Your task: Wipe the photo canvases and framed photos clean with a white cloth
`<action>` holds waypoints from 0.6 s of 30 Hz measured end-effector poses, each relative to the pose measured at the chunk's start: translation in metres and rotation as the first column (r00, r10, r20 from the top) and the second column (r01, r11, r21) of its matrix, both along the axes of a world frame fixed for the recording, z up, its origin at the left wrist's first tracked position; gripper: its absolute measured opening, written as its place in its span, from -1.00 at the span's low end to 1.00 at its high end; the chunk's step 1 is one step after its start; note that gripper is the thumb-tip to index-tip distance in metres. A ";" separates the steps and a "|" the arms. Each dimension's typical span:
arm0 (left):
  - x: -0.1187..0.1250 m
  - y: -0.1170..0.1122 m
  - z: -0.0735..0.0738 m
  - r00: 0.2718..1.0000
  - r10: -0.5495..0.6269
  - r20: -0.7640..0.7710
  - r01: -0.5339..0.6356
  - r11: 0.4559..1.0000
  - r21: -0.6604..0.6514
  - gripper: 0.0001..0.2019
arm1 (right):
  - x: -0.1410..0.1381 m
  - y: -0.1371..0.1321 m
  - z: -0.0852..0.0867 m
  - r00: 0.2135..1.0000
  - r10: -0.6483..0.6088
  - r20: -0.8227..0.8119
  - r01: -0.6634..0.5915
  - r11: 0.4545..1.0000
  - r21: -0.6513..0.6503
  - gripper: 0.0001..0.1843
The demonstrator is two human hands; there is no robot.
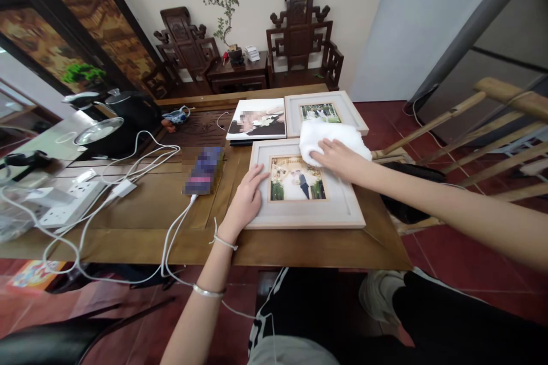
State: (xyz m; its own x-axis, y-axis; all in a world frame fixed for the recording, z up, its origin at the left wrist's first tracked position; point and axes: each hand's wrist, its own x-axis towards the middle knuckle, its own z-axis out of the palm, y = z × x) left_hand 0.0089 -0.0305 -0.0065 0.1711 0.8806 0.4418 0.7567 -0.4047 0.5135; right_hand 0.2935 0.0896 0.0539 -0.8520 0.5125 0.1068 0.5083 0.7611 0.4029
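Note:
A pale wooden picture frame (340, 211) with a wedding photo lies flat near the front edge of the wooden table (145, 211). My left hand (246, 199) rests flat on its left border, fingers stretched out. My right hand (338, 157) presses a white cloth (331, 137) onto the frame's top right corner, fingers laid flat over the cloth. Behind it lie a second pale frame (355, 111) and a frameless photo print (257, 120).
A phone (203, 170) on a white cable lies left of the frame. Power strips (71, 199), tangled white cables and a black kettle (128, 120) fill the table's left side. Carved chairs (299, 40) stand behind; bamboo chair rails (492, 125) to the right.

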 end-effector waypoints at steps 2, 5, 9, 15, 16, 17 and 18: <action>-0.001 0.001 -0.005 0.999 0.024 -0.025 -0.025 1.000 -0.003 -0.53 | 0.003 -0.021 -0.006 1.000 0.008 0.010 -0.007 1.000 -0.015 -0.39; -0.001 0.003 -0.009 0.998 0.026 -0.061 -0.027 1.000 -0.012 -0.52 | 0.010 -0.063 -0.005 1.000 0.018 -0.019 -0.020 0.996 -0.088 -0.40; 0.000 0.003 -0.009 0.999 0.031 -0.026 -0.031 0.999 0.005 -0.53 | 0.018 -0.120 0.012 0.998 0.025 -0.050 -0.037 0.968 -0.250 -0.38; -0.001 0.003 0.000 0.998 0.020 0.055 -0.023 0.998 0.054 -0.50 | 0.015 -0.156 0.029 0.998 -0.049 -0.028 0.029 0.871 -0.491 -0.32; -0.001 0.004 0.002 0.999 0.003 0.053 -0.006 0.998 0.058 -0.49 | 0.014 -0.156 0.028 0.997 -0.071 -0.030 0.046 0.865 -0.500 -0.34; -0.001 0.004 0.002 0.999 -0.013 0.051 0.010 0.998 0.058 -0.48 | 0.013 -0.153 0.027 0.995 -0.092 -0.039 0.061 0.867 -0.495 -0.35; -0.001 0.004 0.003 0.998 -0.025 0.049 0.022 0.998 0.055 -0.48 | 0.013 -0.149 0.024 0.993 -0.101 -0.053 0.063 0.876 -0.477 -0.36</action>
